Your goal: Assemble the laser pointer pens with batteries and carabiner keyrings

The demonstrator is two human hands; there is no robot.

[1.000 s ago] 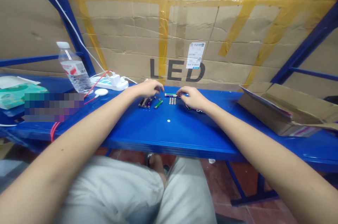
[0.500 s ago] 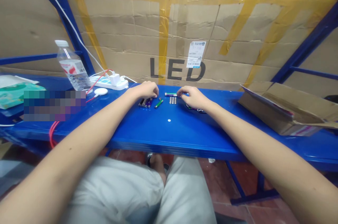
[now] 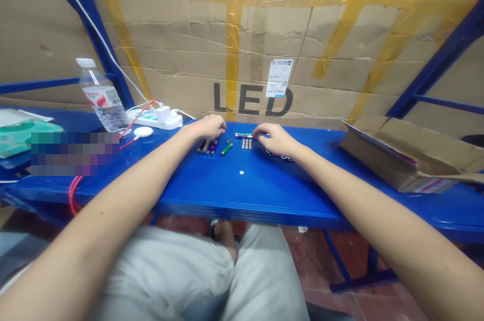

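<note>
My left hand (image 3: 212, 128) is above the blue table, its fingers curled downward; whatever they hold is hidden. Just below it lie several slim dark and purple metal tubes (image 3: 207, 147) side by side. A short green metal tube (image 3: 227, 149) rests at a slant to their right, with a tiny piece by its upper end. My right hand (image 3: 277, 139) has bent fingers closed at the right end of a green and a purple tube (image 3: 244, 135). Small silver button cells (image 3: 246, 144) stand in rows below these. More tubes (image 3: 283, 158) lie partly hidden under my right wrist.
One small white disc (image 3: 241, 173) lies on the blue table (image 3: 212, 190). At left are a water bottle (image 3: 104, 102), a power strip (image 3: 153, 118), a white round charger (image 3: 143, 132) and red cable. An open cardboard box (image 3: 401, 154) stands at right, before a large carton (image 3: 189, 39).
My left fingers have curled further down and inward, with the thumb now less visible. My right hand stays at the tubes. The view has shifted very slightly.
</note>
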